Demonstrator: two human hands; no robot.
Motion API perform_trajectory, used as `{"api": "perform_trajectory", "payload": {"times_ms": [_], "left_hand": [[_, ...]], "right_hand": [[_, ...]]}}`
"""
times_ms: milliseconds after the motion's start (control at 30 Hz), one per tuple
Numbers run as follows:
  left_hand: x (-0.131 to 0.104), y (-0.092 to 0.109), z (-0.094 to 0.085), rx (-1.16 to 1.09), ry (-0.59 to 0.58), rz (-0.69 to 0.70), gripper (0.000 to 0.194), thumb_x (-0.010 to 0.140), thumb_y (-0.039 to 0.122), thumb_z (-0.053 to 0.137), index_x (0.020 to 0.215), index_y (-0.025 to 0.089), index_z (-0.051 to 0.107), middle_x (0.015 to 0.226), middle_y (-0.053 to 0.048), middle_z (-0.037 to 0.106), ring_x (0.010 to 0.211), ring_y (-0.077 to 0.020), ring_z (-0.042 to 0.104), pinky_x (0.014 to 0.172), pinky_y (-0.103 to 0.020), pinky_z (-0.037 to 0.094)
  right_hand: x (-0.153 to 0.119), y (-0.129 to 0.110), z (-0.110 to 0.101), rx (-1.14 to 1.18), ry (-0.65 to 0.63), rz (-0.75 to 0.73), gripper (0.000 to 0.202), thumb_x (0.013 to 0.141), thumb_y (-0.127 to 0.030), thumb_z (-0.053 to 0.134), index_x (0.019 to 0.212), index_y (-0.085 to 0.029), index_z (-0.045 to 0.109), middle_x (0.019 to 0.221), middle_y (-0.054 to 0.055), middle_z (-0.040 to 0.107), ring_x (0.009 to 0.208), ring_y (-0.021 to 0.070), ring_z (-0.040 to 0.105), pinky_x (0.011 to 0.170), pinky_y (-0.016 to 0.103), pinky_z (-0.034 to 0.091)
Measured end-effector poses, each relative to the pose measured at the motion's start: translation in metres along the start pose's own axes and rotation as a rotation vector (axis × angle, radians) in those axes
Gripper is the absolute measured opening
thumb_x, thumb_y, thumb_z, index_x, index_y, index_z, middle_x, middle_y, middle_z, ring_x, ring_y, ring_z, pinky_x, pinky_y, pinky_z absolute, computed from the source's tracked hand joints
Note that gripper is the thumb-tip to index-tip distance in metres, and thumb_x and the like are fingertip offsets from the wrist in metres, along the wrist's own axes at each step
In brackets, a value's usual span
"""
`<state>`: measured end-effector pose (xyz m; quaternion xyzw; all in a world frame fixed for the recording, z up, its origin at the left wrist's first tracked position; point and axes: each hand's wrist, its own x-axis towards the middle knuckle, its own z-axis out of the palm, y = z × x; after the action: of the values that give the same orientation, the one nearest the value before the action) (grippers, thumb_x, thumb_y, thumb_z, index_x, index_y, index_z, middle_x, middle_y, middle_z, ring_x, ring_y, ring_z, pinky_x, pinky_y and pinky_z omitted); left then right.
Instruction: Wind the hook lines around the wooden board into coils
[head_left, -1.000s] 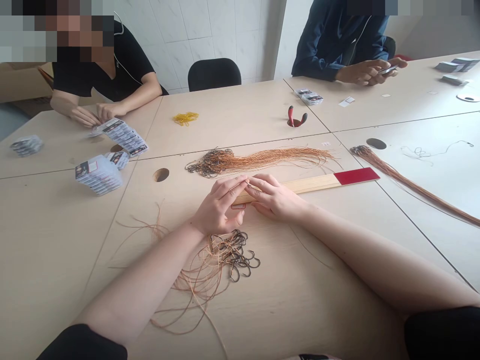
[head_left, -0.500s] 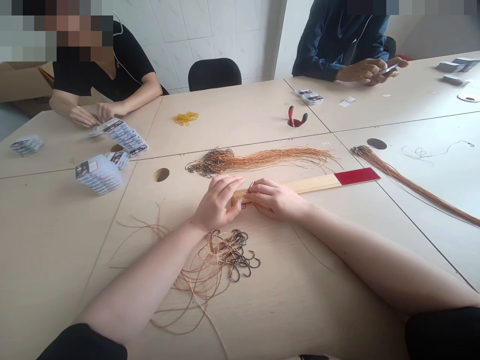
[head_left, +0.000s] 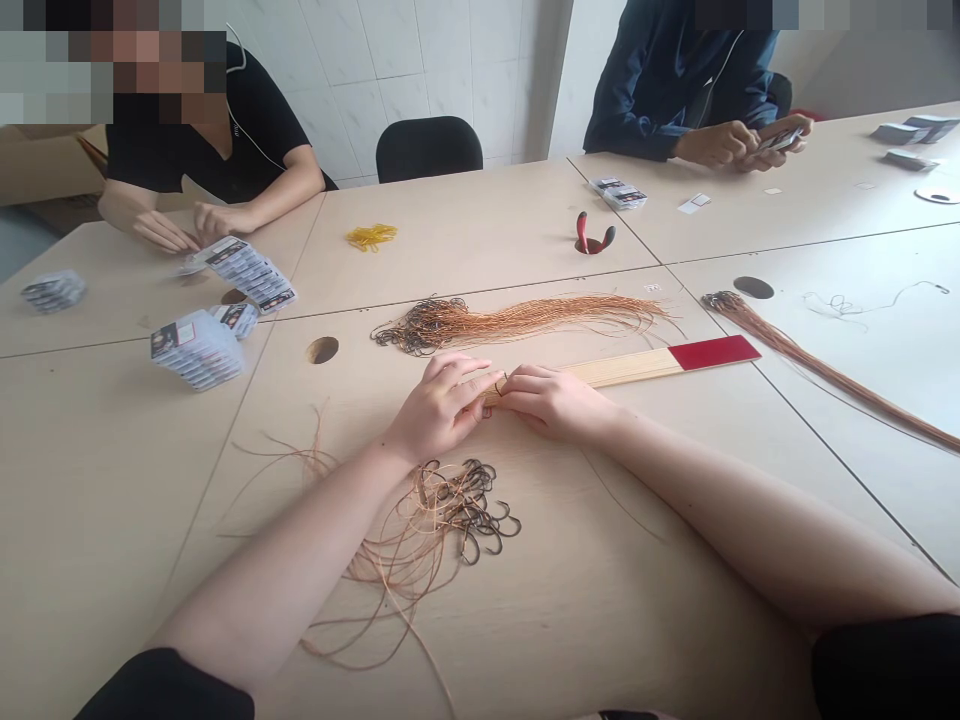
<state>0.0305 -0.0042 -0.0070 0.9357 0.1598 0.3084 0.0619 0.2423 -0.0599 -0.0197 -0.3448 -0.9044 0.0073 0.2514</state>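
A long wooden board with a red end lies on the table under both hands. My left hand is closed around the board's left end, fingertips on top and thumb at the near edge. My right hand lies over the board beside it, fingers pinched on a dark fish hook that shows only partly between the two hands. Closer to me lies a loose pile of dark fish hooks tied to tangled brown lines. Behind the board lies a bundle of hooks with orange-brown lines.
Another line bundle stretches to the right. Red-and-black pliers stand in a table hole. Stacked clear packs sit at left, yellow pieces at the back. Two people sit opposite, one in black, one in blue.
My left fingertips have moved right and now meet the hook beside my right fingers. The hook sits slightly lower against the board. The piles have stayed put.
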Motion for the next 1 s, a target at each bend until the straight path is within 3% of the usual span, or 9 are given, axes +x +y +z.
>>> {"api": "perform_trajectory", "payload": {"times_ms": [233, 433, 600, 1000], "left_hand": [[0.0014, -0.0001, 0.0007, 0.018, -0.017, -0.02, 0.034, 0.08, 0.014, 0.052, 0.113, 0.021, 0.057, 0.112, -0.009, 0.058, 0.109, -0.0237, 0.044, 0.094, -0.047, 0.041], [0.0016, 0.0023, -0.0001, -0.054, -0.039, -0.051, 0.014, 0.083, 0.016, 0.049, 0.092, 0.018, 0.059, 0.089, -0.007, 0.06, 0.097, -0.0216, 0.05, 0.087, -0.041, 0.044], [0.0009, 0.0024, 0.0009, -0.04, -0.049, -0.1, 0.018, 0.083, 0.016, 0.047, 0.097, 0.017, 0.057, 0.083, -0.007, 0.059, 0.084, -0.0195, 0.052, 0.079, -0.037, 0.046], [0.0002, 0.0019, 0.0007, 0.005, -0.041, -0.164, 0.022, 0.074, 0.016, 0.054, 0.095, 0.016, 0.058, 0.083, -0.006, 0.06, 0.086, -0.0209, 0.052, 0.08, -0.038, 0.045]], "right_hand": [[0.0017, -0.0037, -0.0038, 0.003, -0.011, -0.02, 0.029, 0.09, -0.014, 0.036, 0.107, -0.02, 0.059, 0.092, 0.005, 0.063, 0.085, 0.0164, 0.052, 0.076, 0.031, 0.047], [0.0006, -0.0021, -0.0032, 0.02, 0.021, -0.015, 0.031, 0.089, -0.011, 0.035, 0.103, -0.02, 0.061, 0.091, 0.007, 0.063, 0.085, 0.0164, 0.053, 0.074, 0.031, 0.049], [-0.0015, -0.0007, -0.0001, 0.033, 0.057, 0.034, 0.031, 0.089, -0.014, 0.039, 0.113, -0.021, 0.057, 0.098, 0.007, 0.062, 0.091, 0.0172, 0.053, 0.077, 0.032, 0.05], [0.0006, -0.0023, -0.0007, 0.046, 0.017, 0.079, 0.034, 0.088, -0.018, 0.042, 0.12, -0.02, 0.053, 0.103, 0.007, 0.061, 0.095, 0.0196, 0.05, 0.081, 0.037, 0.049]]}}
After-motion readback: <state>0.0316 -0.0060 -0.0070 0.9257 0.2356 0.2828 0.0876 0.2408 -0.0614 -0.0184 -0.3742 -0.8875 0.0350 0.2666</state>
